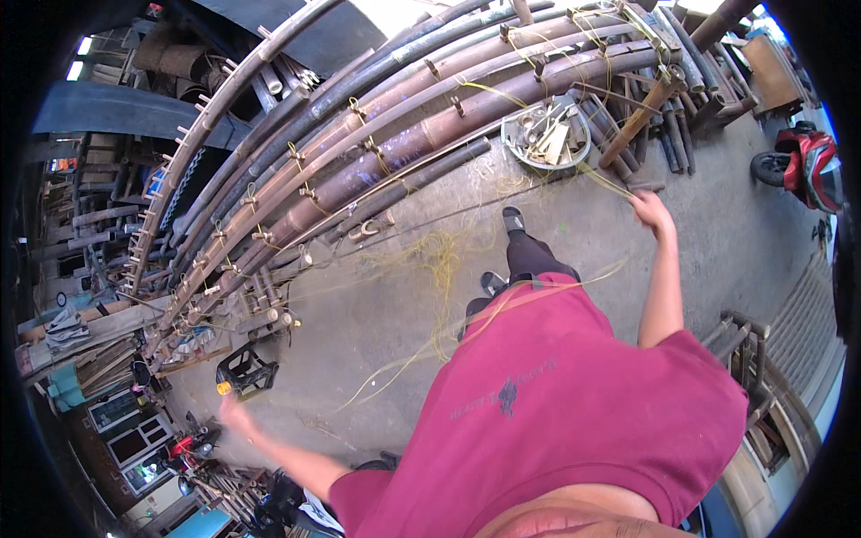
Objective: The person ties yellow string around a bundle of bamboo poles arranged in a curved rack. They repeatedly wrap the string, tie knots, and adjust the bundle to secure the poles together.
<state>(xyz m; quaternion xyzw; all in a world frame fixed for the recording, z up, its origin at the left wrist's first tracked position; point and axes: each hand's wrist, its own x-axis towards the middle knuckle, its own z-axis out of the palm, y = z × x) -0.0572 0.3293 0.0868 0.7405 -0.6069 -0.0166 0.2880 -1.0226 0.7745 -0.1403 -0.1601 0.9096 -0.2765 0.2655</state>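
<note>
Wide fisheye view from the head, downward over the shirt [574, 421]

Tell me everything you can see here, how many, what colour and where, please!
curved poles: many, brown and grey, upper left to upper right
basin: 1, greyish, beside the poles
wood pieces: several, pale, in the basin
tangled strands: many, yellow, middle floor
stool-like frame: 1, black, lower left
motorbike: 1, red, far right
floor: 1, grey, underneath
shirt: 1, maroon, lower middle
left hand: 1, bare, lower left, by something yellow
right hand: 1, bare, right of the basin
Background clutter: too small to count
</note>
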